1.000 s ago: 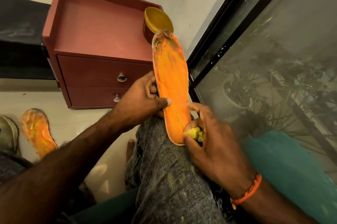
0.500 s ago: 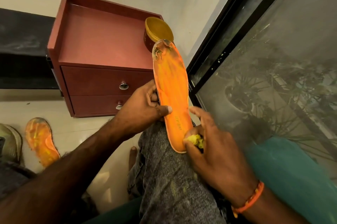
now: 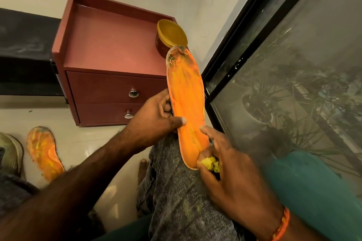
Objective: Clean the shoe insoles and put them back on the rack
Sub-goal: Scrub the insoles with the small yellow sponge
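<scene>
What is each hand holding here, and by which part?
The left hand grips the orange insole by its left edge near the middle, thumb on top. The right hand pinches a small yellow wad against the insole's heel end.

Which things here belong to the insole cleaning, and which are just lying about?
In the job: insole held by left hand; yellow wad in right hand; second insole on the floor; shoe beside it.

Lying about: red cabinet; gold tin on it; window.
</scene>
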